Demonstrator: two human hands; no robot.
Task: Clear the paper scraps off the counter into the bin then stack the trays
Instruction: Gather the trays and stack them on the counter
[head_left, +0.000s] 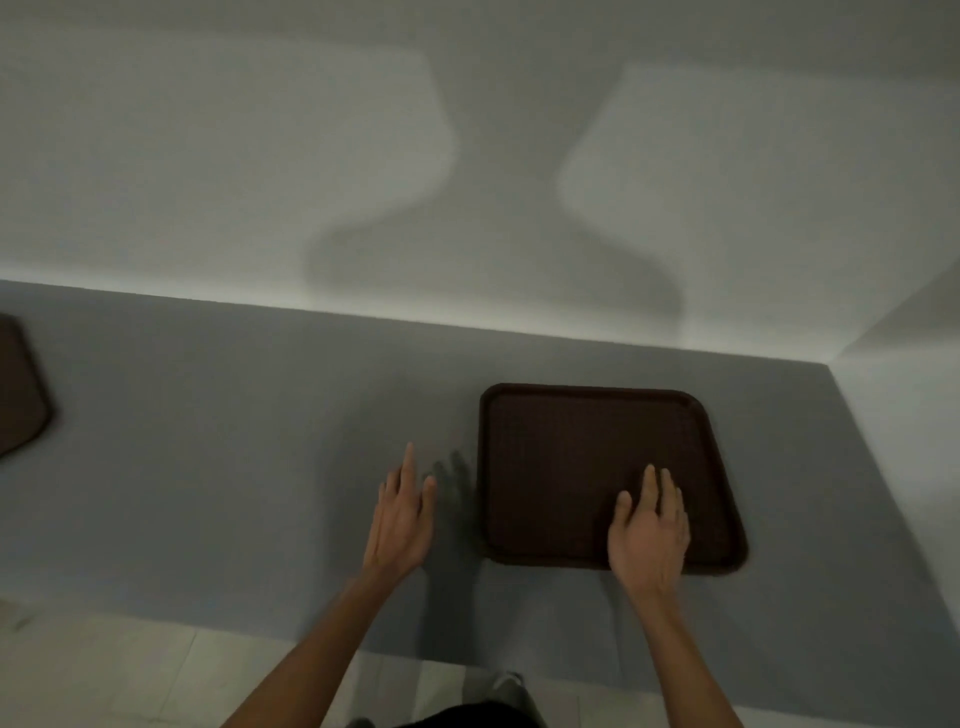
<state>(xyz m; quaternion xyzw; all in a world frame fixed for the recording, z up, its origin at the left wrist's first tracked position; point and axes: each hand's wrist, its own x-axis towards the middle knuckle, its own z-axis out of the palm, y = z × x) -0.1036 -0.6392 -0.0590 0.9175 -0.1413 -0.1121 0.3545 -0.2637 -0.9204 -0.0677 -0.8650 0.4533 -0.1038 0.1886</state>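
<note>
- Right hand flat over the near edge of the tray, fingers straight, gripping nothing.
- Left hand open above the counter, fingertips just left of the tray.
- Slide fingers under opposite rims, lift level, carry to the other tray, far left of both hands.

Bare left hand and right hand, bare forearms, black garment beneath

One tray lies on the desk toward its right end, near the wall corner. A second tray lies far left, well apart, cut by the frame edge.
</note>
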